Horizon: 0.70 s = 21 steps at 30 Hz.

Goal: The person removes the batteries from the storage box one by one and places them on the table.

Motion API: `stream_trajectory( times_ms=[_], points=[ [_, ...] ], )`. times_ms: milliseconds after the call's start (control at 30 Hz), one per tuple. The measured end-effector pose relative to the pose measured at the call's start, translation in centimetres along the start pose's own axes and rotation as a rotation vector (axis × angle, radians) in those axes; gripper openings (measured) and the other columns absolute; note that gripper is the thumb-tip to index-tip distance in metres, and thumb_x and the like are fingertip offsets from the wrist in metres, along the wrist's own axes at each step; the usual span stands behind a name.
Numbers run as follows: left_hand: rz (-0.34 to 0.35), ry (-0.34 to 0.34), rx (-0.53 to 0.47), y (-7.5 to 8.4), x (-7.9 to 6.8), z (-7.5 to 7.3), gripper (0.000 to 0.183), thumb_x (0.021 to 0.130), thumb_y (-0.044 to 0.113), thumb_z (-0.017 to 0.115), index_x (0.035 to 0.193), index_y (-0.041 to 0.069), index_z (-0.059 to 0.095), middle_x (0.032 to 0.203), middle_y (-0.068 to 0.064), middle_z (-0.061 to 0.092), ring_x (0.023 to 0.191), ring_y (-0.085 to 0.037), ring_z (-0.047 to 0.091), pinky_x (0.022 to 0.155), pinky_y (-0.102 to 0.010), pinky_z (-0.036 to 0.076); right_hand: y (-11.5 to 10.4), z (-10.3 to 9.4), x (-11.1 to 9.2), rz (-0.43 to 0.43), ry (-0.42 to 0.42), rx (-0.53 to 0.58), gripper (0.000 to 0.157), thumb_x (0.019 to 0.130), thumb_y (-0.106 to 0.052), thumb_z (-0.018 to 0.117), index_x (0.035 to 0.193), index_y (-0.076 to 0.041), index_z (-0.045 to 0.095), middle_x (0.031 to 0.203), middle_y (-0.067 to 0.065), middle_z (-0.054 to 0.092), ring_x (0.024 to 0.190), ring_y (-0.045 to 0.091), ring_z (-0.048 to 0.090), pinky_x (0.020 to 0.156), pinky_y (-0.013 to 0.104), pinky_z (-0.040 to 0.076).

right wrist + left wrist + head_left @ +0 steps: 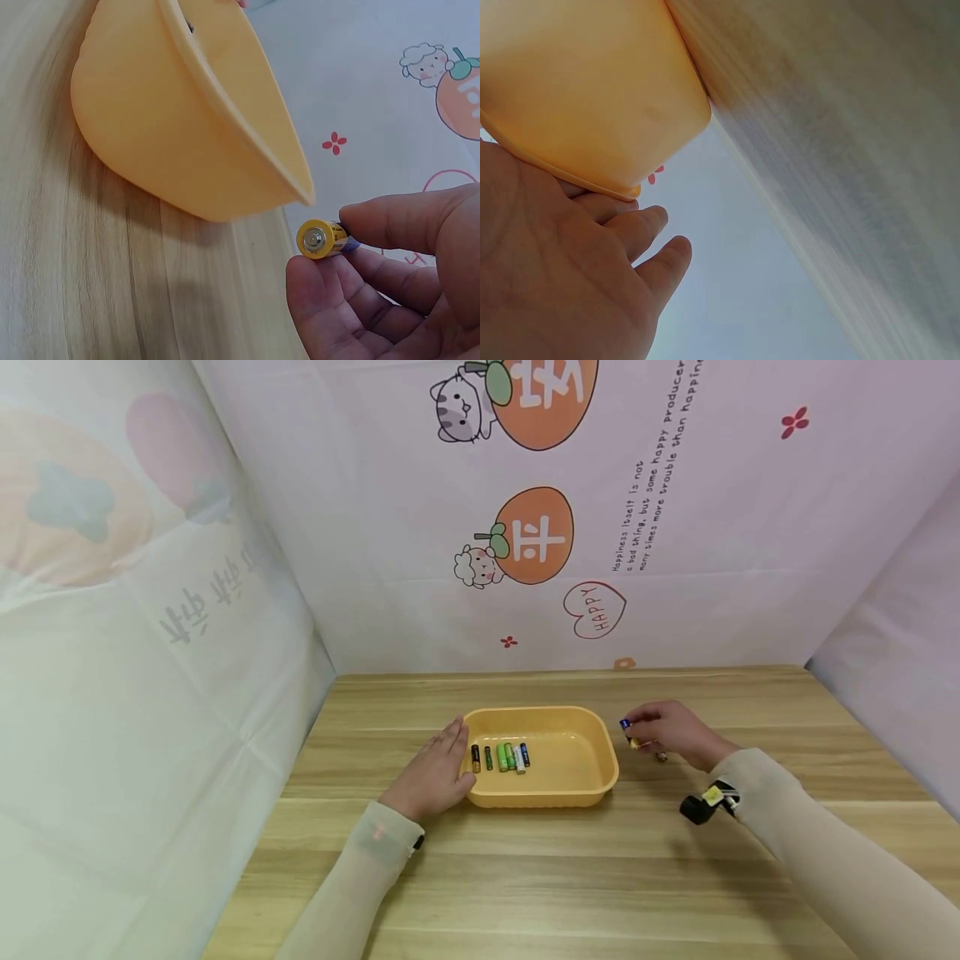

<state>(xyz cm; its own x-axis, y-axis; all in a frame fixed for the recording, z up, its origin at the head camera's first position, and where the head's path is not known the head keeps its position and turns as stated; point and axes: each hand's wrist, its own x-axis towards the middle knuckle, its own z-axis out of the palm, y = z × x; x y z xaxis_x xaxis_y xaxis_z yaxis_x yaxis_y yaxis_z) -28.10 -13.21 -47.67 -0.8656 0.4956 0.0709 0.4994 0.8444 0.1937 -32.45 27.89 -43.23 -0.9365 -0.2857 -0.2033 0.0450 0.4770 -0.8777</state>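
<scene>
A yellow plastic tray stands on the table, with several batteries lying in a row in its left half. My left hand rests on the tray's left rim, fingers extended; the left wrist view shows the palm against the rim. Just past the tray's right end, my right hand pinches a blue-and-yellow battery between thumb and fingertips, above the table. Below that hand a small battery-like thing shows; whether it lies on the table or is held, I cannot tell.
The wood-grain table runs back to a white printed cloth. More cloth hangs at the left and right sides. A black strap with a small camera sits on the right wrist.
</scene>
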Motion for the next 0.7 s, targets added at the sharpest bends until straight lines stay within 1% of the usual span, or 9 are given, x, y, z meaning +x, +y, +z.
stream_trajectory(
  times_ms=[133,200,267,367,567,700],
  points=[
    [-0.007,-0.008,0.001,0.0,0.0,0.0,0.074,0.097,0.035,0.042,0.153,-0.003,0.011,0.161,-0.014,0.003,0.147,-0.024,0.004,0.117,-0.038,0.011,0.5,-0.5,-0.1,0.003,0.009,-0.01,0.046,0.097,-0.019,0.06,0.132,0.011,0.051,0.108,0.019,0.062,0.091,0.027,0.063,0.083,0.046,0.054],
    [-0.007,-0.006,0.003,0.1,0.0,0.0,0.074,0.097,0.034,0.042,0.153,-0.003,0.012,0.161,-0.014,0.003,0.147,-0.024,0.005,0.117,-0.038,0.012,0.8,-0.6,-0.3,0.0,0.008,-0.01,0.048,0.097,-0.019,0.06,0.133,0.012,0.05,0.106,0.02,0.062,0.089,0.028,0.062,0.083,0.046,0.054],
    [-0.009,-0.009,0.002,0.1,-0.1,-0.1,0.074,0.097,0.034,0.042,0.153,-0.003,0.011,0.161,-0.014,0.003,0.147,-0.024,0.004,0.117,-0.038,0.011,1.0,-0.8,-0.4,0.007,0.01,0.007,0.048,0.097,-0.019,0.06,0.133,0.011,0.05,0.108,0.022,0.061,0.089,0.028,0.061,0.084,0.047,0.054],
    [-0.012,-0.015,0.005,0.2,-0.1,-0.2,0.074,0.098,0.034,0.042,0.153,-0.003,0.01,0.161,-0.014,0.003,0.147,-0.024,0.003,0.117,-0.038,0.011,1.3,-1.0,-0.7,0.01,0.007,0.029,0.049,0.098,-0.019,0.059,0.133,0.013,0.048,0.115,0.027,0.057,0.092,0.027,0.061,0.087,0.047,0.053],
    [-0.013,-0.022,-0.002,0.3,-0.2,-0.4,0.073,0.098,0.033,0.043,0.153,-0.003,0.01,0.161,-0.015,0.003,0.147,-0.024,0.003,0.117,-0.038,0.011,2.3,-1.4,-0.9,0.018,0.037,0.074,0.047,0.098,-0.016,0.059,0.133,0.013,0.046,0.122,0.03,0.052,0.097,0.026,0.061,0.088,0.045,0.052],
    [-0.016,-0.025,-0.002,0.4,-0.2,-0.5,0.073,0.098,0.033,0.043,0.153,-0.003,0.01,0.162,-0.015,0.003,0.147,-0.023,0.003,0.117,-0.038,0.011,2.9,-1.7,-0.9,0.016,0.044,0.098,0.048,0.098,-0.015,0.058,0.134,0.015,0.044,0.124,0.033,0.05,0.1,0.032,0.061,0.088,0.046,0.052]
  ],
)
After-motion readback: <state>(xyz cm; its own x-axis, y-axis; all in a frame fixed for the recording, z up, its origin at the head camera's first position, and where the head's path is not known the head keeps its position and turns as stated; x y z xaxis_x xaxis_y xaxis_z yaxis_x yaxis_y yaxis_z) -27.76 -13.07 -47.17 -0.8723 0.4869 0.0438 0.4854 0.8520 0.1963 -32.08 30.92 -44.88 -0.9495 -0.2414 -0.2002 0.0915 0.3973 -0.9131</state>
